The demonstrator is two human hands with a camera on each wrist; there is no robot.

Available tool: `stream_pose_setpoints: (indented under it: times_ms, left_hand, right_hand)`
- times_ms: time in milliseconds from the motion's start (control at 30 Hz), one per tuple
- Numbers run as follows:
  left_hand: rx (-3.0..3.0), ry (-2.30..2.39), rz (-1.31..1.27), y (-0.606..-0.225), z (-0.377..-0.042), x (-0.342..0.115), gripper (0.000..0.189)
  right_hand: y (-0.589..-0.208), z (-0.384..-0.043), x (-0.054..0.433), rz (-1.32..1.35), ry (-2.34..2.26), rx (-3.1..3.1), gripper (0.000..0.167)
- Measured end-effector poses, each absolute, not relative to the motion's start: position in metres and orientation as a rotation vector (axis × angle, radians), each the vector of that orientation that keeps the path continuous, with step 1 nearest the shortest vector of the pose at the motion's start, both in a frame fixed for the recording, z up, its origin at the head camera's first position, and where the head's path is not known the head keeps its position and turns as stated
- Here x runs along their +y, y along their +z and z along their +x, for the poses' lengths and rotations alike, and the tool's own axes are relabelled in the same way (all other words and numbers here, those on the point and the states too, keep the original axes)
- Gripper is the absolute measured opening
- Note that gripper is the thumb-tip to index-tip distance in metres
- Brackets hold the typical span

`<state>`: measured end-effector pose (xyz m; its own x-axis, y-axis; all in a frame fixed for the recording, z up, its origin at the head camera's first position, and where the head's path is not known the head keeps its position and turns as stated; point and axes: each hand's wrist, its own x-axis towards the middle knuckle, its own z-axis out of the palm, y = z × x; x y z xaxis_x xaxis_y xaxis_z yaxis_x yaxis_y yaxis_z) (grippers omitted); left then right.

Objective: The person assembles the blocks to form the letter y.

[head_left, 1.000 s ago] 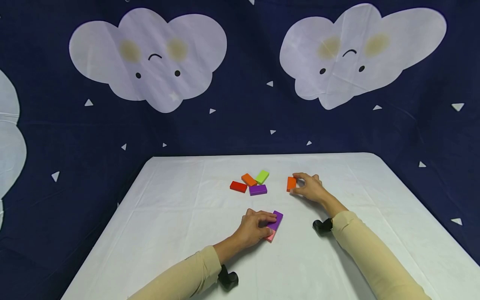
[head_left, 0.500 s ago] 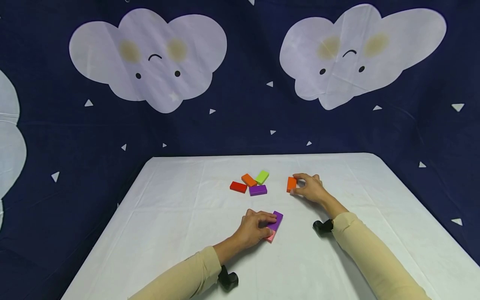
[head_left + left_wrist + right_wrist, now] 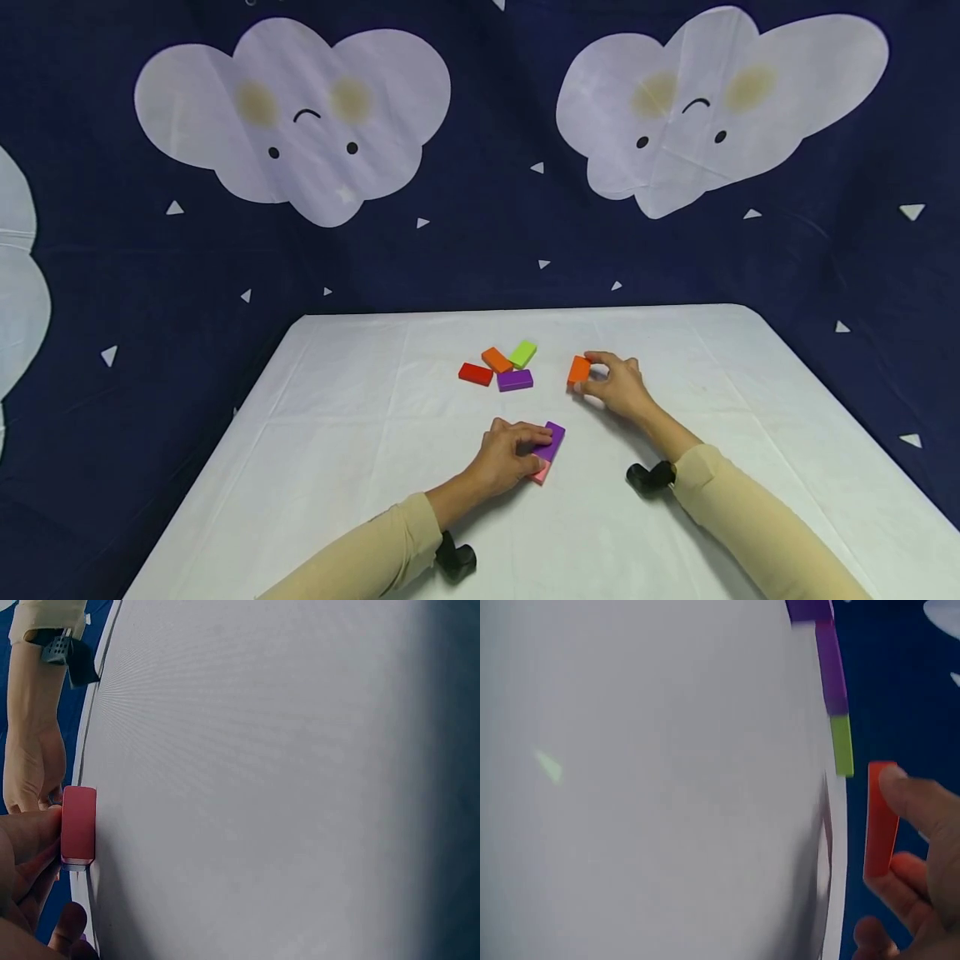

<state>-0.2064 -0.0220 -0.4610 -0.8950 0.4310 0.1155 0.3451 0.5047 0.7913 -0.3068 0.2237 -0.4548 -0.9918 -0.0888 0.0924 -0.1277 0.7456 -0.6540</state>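
Creased white cloth point(image 3: 337, 450); left fingers point(image 3: 531, 432) pinch purple block point(image 3: 553, 438), pink block point(image 3: 541, 476); right fingers point(image 3: 602, 357), oblong orange block point(image 3: 577, 369).

Smooth orange block point(image 3: 579, 369) (wood or plastic, unclear), matt tablecloth point(image 3: 337, 433)

Dark navy backdrop point(image 3: 480, 250), two pale printed clouds point(image 3: 300, 183), small white triangles point(image 3: 175, 208), white-covered table point(image 3: 337, 392)

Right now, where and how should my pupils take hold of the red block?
Probably pinch the red block by its long sides near its left end, coming from the left and above. It lies flat, its length running roughly left to right; the cluster's orange block and purple block crowd its right end, while its left end is free.
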Motion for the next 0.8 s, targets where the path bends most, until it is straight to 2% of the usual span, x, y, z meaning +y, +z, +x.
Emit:
stream_pose_setpoints:
  times_ms: [467,800]
  left_hand:
    - [2.645,1.337,0.684,-0.460,-0.206,-0.022,0.031]
    - [2.646,1.344,0.689,-0.459,-0.206,-0.022,0.031]
  right_hand:
    - [-0.463,-0.278,0.211,0.088,1.109,-2.863,0.066]
    - [-0.468,-0.265,0.201,0.133,0.996,-2.823,0.064]
